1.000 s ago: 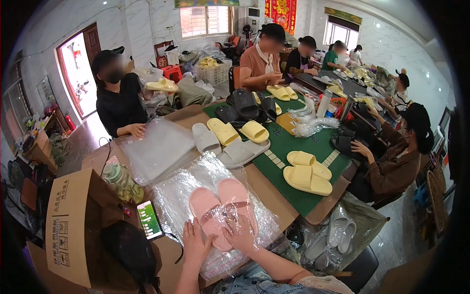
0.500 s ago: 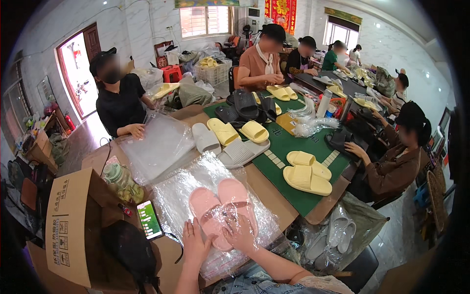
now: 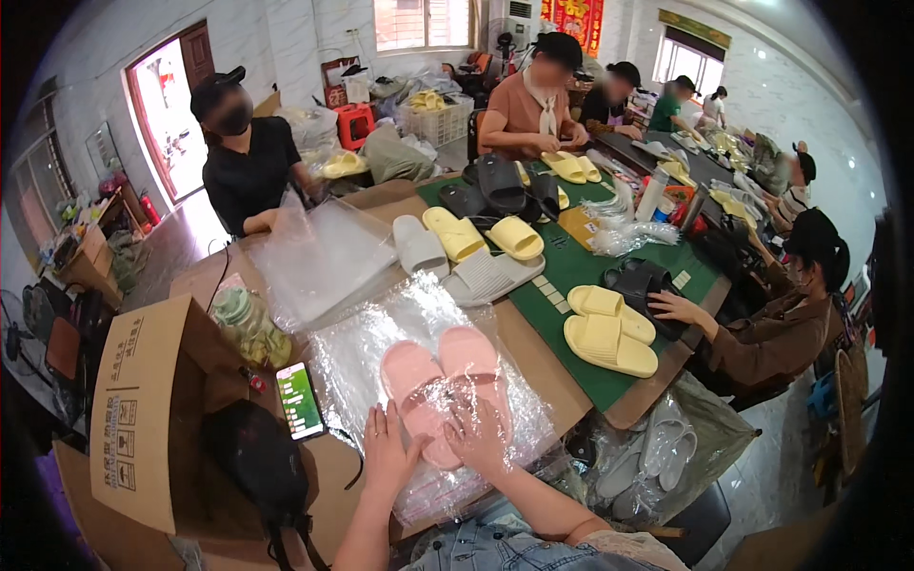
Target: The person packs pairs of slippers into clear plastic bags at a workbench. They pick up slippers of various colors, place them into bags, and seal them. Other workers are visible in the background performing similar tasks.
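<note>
A pair of pink slippers (image 3: 468,354) lies side by side within a shiny clear plastic bag (image 3: 347,343) on the table in front of me. My left hand (image 3: 388,449) rests flat on the plastic beside the heel of the left slipper, its fingers stretched out. Over the heel part of the pair, my right hand (image 3: 481,443) presses the film down with its fingers extended. Neither hand is closed around anything. Plastic glare blurs the slippers' soles near my right fingertips.
Left of me are a cardboard box (image 3: 133,419), a black bag (image 3: 252,462), a phone (image 3: 301,402) and a glass jar (image 3: 249,328). Clear bags (image 3: 328,252) lie beyond. Yellow slippers (image 3: 609,344) sit on a green mat (image 3: 562,366). Several co-workers surround the tables.
My view has shifted, so the scene sits a little to the right. Both my hands stay on the bagged slippers. The person at the left now lifts an edge of the clear plastic.
</note>
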A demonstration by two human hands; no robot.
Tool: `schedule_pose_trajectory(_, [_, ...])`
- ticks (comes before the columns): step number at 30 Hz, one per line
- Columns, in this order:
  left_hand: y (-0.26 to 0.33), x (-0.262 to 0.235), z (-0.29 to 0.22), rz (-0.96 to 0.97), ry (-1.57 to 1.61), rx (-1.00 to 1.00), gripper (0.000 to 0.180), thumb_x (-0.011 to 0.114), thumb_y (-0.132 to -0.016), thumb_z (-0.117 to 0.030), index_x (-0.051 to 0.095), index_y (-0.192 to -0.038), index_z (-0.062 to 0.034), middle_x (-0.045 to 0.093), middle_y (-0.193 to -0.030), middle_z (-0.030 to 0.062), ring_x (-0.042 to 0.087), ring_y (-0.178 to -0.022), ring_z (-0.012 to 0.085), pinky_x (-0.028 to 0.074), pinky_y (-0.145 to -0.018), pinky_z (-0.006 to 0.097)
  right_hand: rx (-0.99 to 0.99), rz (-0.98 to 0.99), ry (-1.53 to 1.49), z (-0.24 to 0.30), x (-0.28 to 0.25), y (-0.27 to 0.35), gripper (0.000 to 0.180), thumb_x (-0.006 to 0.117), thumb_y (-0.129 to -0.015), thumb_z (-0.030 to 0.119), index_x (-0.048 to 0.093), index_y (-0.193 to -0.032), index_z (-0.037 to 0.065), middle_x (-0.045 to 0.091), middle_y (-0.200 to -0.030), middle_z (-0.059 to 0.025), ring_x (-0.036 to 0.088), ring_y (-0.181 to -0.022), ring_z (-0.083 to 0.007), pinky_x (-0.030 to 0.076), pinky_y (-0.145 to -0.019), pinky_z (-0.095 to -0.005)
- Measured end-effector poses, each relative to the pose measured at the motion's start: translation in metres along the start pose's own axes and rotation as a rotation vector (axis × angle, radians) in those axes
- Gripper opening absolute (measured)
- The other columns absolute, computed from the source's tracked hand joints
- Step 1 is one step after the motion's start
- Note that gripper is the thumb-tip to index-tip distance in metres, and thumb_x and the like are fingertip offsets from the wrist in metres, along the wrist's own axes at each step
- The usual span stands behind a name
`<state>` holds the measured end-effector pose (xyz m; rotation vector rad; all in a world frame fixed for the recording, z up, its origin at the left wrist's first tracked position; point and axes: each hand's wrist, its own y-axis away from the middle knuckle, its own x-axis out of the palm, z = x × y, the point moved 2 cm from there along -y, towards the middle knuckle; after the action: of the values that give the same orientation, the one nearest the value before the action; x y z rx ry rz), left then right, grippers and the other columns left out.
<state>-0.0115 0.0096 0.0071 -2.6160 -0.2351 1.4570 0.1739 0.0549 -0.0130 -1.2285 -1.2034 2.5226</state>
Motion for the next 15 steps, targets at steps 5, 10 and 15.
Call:
schedule_pose_trajectory(5, [0.003, 0.003, 0.007, -0.009, -0.043, 0.0, 0.09, 0.065, -0.092, -0.05, 0.029, -0.153, 0.0062, 0.038, -0.148, 0.0387, 0.031, -0.143, 0.052, 0.026, -0.118, 0.056, -0.004, 0.362, -0.153, 0.019, -0.033, 0.005, 0.063, 0.071, -0.087, 0.027, 0.051, -0.14, -0.001, 0.044, -0.144, -0.0327, 0.045, -0.13, -0.0495, 0.042, -0.105, -0.054])
schedule_pose_trajectory(10, [0.002, -0.002, -0.001, 0.034, -0.027, -0.041, 0.088, 0.063, -0.094, -0.049, 0.028, -0.154, 0.0047, 0.036, -0.153, 0.0343, 0.028, -0.145, 0.0494, 0.025, -0.118, 0.055, 0.049, 0.921, -0.599, 0.033, -0.119, 0.005, 0.054, 0.072, -0.091, 0.027, 0.056, -0.136, 0.001, 0.055, -0.137, -0.0248, 0.055, -0.124, -0.0344, 0.045, -0.104, -0.045])
schedule_pose_trajectory(15, [0.003, 0.004, 0.005, 0.024, -0.024, -0.038, 0.087, 0.061, -0.095, -0.051, 0.029, -0.155, 0.0028, 0.034, -0.153, 0.0356, 0.028, -0.145, 0.0502, 0.023, -0.119, 0.055, 0.51, 0.924, -1.11, 0.007, -0.163, -0.027, 0.02, 0.07, -0.094, 0.019, 0.074, -0.102, 0.001, 0.075, -0.094, -0.0083, 0.07, -0.085, -0.0172, 0.055, -0.075, -0.0325])
